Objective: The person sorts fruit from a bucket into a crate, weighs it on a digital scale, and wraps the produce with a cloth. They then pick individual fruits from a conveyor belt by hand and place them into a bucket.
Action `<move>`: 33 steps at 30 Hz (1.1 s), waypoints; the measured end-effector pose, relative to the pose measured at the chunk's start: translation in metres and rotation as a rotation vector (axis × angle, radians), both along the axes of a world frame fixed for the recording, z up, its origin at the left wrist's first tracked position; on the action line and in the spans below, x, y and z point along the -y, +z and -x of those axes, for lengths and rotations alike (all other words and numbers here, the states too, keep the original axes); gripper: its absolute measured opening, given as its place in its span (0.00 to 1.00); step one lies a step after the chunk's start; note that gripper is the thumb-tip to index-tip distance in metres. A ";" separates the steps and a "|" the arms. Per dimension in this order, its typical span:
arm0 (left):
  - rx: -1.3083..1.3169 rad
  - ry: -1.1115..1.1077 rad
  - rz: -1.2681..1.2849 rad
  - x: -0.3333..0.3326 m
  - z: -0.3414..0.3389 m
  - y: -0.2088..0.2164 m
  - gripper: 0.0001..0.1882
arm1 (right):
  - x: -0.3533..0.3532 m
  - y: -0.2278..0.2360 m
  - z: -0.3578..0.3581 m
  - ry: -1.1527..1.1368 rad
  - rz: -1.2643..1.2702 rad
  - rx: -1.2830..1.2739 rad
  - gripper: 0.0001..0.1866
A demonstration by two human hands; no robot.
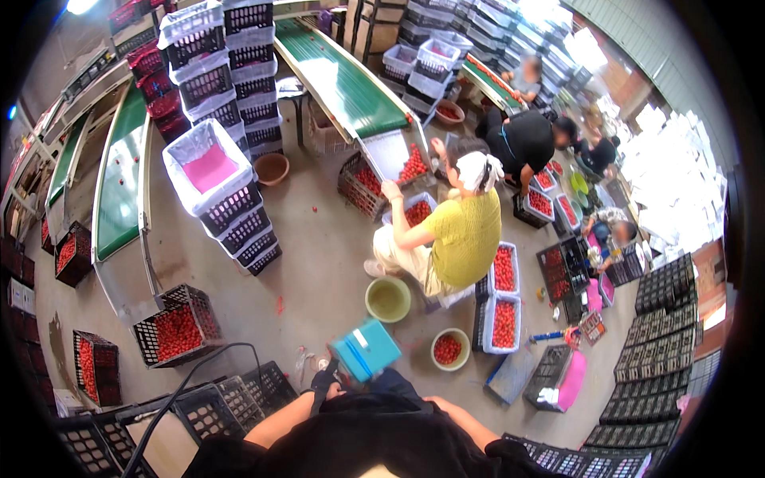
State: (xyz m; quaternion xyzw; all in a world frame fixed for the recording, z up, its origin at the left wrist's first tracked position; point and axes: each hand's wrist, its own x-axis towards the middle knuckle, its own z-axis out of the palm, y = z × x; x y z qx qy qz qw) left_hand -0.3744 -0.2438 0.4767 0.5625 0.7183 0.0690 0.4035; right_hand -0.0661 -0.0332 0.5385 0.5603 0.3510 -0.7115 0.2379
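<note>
My left hand [335,391] is low in front of me, its fingers curled by a black strap [322,385]. Just ahead lies a teal box-like case [365,350] with a white label; whether the strap joins it I cannot tell. My right forearm [464,420] bends in toward my dark clothing, and the fingers of that hand are hidden. Beyond the case stands a pale green bucket [388,299]. To its right, a round tub [450,350] holds small red fruit like cherry tomatoes.
A person in a yellow top [462,231] sits ahead, sorting at a green conveyor [343,80]. Black crates of red fruit [179,331] stand left, near stacked lined crates [211,171]. Other people work at right rear. Empty black crates [649,358] line the right side.
</note>
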 end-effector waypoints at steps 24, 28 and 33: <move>0.205 0.738 0.061 -0.077 0.164 0.075 0.19 | -0.146 0.019 0.252 0.322 -0.069 -0.250 0.10; 0.227 0.849 0.052 -0.097 0.192 0.061 0.16 | -0.170 0.013 0.267 0.301 -0.063 -0.284 0.08; 0.165 0.629 0.248 -0.137 0.228 0.086 0.21 | -0.191 -0.006 0.272 0.405 -0.174 -0.411 0.09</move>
